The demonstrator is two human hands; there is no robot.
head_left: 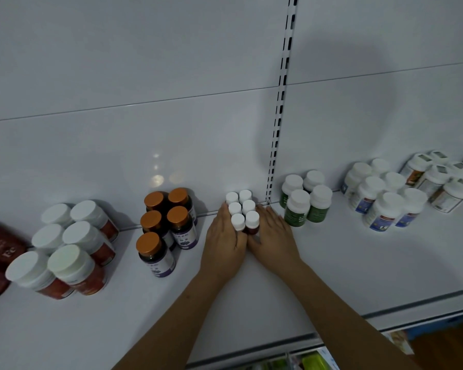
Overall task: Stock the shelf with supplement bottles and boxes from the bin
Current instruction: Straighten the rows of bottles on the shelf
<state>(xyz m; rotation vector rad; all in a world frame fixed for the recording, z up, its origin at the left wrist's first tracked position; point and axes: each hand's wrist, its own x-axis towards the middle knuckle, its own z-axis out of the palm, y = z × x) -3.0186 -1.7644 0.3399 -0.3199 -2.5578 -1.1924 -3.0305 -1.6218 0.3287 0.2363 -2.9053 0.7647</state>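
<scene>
Both hands are bracketing six small white-capped bottles standing in two rows on the shelf: the left hand and right hand are pressing flat, fingers straight, against the cluster's sides.

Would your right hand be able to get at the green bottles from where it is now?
Probably yes: the right hand rests beside the small bottles, and only bare shelf lies between it and the green bottles.

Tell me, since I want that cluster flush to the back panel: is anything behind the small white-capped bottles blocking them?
Nothing visible does. The small white-capped bottles already stand at the back panel, with left hand and right hand flanking them.
</scene>
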